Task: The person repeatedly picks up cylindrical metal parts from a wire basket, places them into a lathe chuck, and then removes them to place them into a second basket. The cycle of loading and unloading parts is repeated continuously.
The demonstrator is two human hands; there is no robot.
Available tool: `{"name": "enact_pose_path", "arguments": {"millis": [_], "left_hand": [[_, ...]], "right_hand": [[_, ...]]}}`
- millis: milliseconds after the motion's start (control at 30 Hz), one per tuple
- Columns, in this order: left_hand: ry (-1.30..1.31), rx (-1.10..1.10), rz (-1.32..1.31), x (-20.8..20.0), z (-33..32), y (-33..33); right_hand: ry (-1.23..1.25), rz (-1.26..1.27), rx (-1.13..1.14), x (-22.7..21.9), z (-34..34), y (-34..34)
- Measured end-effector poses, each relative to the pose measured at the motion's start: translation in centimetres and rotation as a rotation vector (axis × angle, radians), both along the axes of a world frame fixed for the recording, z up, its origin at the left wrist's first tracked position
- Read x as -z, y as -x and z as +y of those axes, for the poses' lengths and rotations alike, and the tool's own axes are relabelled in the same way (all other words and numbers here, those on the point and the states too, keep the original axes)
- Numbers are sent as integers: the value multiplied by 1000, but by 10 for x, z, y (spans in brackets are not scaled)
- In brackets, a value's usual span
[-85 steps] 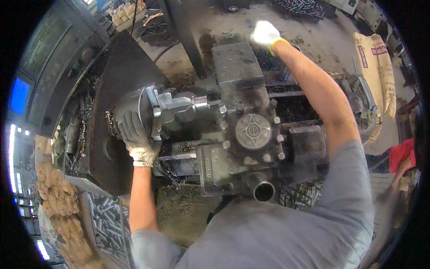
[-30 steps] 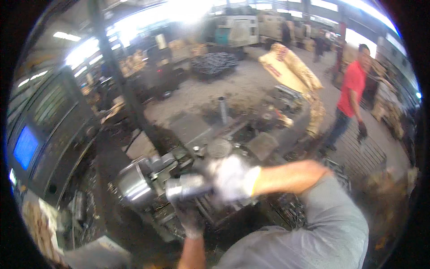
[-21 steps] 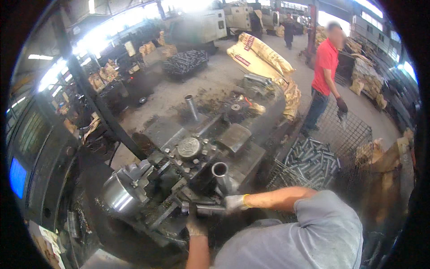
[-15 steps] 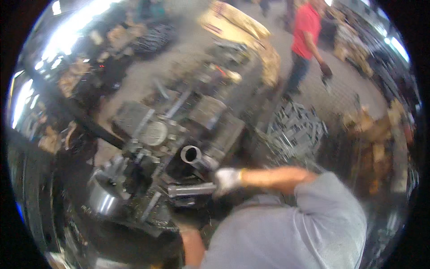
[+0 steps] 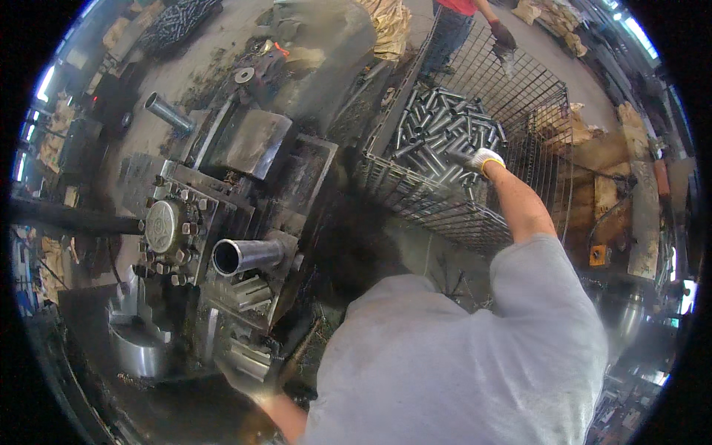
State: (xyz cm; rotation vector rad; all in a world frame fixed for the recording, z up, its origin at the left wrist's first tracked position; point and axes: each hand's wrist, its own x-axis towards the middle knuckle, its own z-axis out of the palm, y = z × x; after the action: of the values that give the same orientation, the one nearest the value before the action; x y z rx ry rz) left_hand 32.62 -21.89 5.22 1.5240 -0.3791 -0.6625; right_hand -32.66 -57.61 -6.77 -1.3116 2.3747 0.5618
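My right hand (image 5: 482, 159), in a white glove with a yellow cuff, reaches over a pile of short metal tubes (image 5: 441, 130) in a wire basket (image 5: 437, 211). Its greyish fingers stretch leftward over the tubes, and no tube shows clearly in them. At the lower left, my left hand (image 5: 248, 382) is dim and blurred beside a shiny ribbed metal piece (image 5: 248, 360) on the machine. Its fingers cannot be made out. Above it, a wide hollow metal cylinder (image 5: 248, 256) juts from the machine's tool block.
A round bolted cap (image 5: 163, 226) and a long dark bar (image 5: 74, 216) stand left on the machine. Below them is a shiny rounded metal part (image 5: 139, 354). Beyond the basket stands a person in a red shirt (image 5: 458, 6), a dark-gloved hand (image 5: 503, 35) hanging down.
My right hand has gone from beside the machine to over the tubes in the basket, its arm now extended. The view has shifted, bringing the basket nearer. My left hand stays low by the machine.
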Motion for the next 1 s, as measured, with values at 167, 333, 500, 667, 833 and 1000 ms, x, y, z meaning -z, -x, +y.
{"name": "enact_pose_path", "arguments": {"millis": [167, 333, 500, 667, 833, 1000], "left_hand": [[451, 42, 872, -9, -10, 4], [343, 153, 863, -13, -3, 17], [232, 239, 1047, -33, 6, 28], [364, 176, 1200, -35, 5, 16], [211, 5, 851, 17, 13, -40], [391, 145, 779, 40, 21, -71]], "right_hand": [[547, -193, -540, -82, -13, -114], [495, -1130, -1086, -174, 68, -358], [328, -919, -1246, -201, 121, -483], [295, -1119, -1713, -176, 168, -503], [224, -569, -1417, -116, 183, -555], [112, -1028, -1186, -138, 150, -561]]}}
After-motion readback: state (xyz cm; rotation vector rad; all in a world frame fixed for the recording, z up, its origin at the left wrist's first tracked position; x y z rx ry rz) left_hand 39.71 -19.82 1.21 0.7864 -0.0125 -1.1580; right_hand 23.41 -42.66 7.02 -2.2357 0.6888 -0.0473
